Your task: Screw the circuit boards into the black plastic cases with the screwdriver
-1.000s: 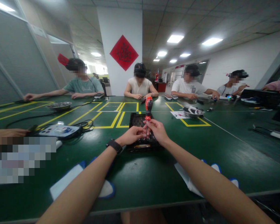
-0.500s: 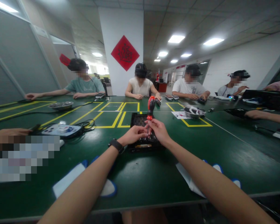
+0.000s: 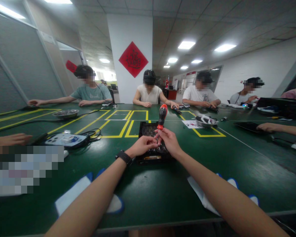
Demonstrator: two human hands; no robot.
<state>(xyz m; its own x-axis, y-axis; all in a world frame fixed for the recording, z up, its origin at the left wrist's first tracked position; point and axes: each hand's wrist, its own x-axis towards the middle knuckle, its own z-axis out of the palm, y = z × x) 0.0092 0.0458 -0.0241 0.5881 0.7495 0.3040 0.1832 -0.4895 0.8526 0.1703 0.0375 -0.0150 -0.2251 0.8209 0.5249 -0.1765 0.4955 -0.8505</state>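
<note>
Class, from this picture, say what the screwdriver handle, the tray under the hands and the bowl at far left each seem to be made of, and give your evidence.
Screwdriver handle: likely hard plastic with rubbery grip, glossy red with black bands. Tray: probably moulded plastic, matt black with ridged compartments; too small to be sure. Bowl: metal, probably steel, its silver-grey rim catching the light.

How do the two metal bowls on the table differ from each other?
The left bowl sits far left beside a black cable, outside the yellow boxes; the right bowl sits inside a yellow box, next to a printed sheet. The left bowl looks wide and shallow, and its contents cannot be made out; the right bowl looks deeper and holds something white. Both are round, shiny metal and stand upright on the green table.
</note>
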